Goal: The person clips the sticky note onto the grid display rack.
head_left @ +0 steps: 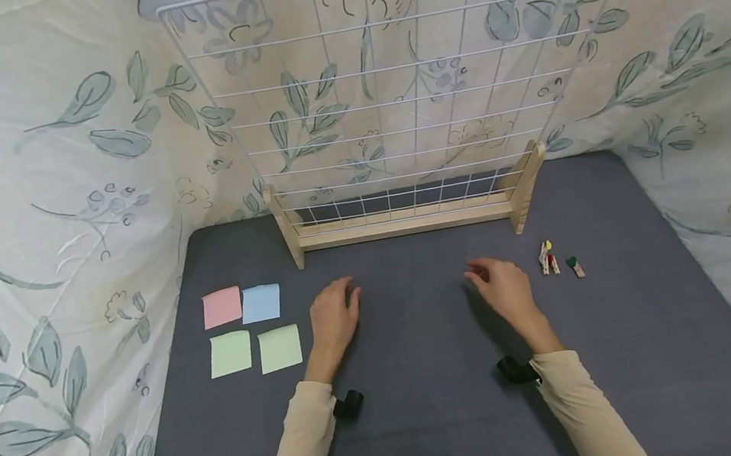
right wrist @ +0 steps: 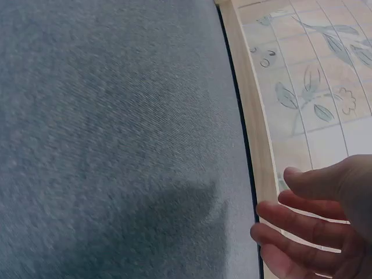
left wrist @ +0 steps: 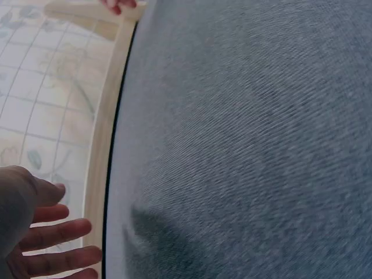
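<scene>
My left hand (head_left: 334,320) is over the dark grey table, its fingers loosely bent with nothing in them. Just left of it lie four-sided paper notes: a pink note (head_left: 222,308), a blue note (head_left: 261,303), and two pale green notes, one nearer the hand (head_left: 280,348) and one farther left (head_left: 231,353). My right hand (head_left: 504,293) is also empty, fingers relaxed and slightly curved. To its right are small wooden clothespins (head_left: 553,263) with red and yellow decorations, and another clothespin with a green top (head_left: 576,267). Both wrist views show spread, bare fingers.
A white wire grid rack (head_left: 391,107) stands upright at the back of the table in a wooden base (head_left: 407,227). Patterned cloth (head_left: 55,184) hangs around the back and sides. Dark wrist cameras (head_left: 349,406) are strapped near the sleeves.
</scene>
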A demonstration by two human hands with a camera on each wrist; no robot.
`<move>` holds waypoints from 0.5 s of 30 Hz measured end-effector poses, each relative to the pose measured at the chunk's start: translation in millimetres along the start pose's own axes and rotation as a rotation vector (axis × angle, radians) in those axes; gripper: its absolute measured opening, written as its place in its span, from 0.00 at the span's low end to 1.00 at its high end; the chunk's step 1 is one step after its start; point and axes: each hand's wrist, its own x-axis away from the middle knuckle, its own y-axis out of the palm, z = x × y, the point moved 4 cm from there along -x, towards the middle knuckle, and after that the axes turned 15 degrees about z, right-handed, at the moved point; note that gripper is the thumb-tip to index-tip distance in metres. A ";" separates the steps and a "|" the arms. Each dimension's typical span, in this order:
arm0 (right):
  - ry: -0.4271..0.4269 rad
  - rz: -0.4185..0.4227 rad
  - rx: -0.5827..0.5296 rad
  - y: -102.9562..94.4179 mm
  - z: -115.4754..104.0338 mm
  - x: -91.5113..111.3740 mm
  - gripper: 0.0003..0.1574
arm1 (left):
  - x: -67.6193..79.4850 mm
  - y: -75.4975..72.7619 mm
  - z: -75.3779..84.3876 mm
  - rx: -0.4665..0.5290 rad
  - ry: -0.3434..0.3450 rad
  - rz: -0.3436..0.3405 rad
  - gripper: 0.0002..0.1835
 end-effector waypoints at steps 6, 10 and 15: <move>0.045 -0.054 -0.057 -2.9 10.3 -2.9 0.15 | -2.9 -6.2 -9.6 0.064 -0.098 -0.013 0.09; 0.065 -0.058 -0.063 -5.7 17.0 -3.0 0.15 | -3.5 -10.8 -15.3 0.076 -0.149 -0.031 0.07; 0.076 -0.047 -0.055 -11.7 26.1 -2.3 0.15 | -2.8 -12.6 -22.7 0.105 -0.197 -0.036 0.07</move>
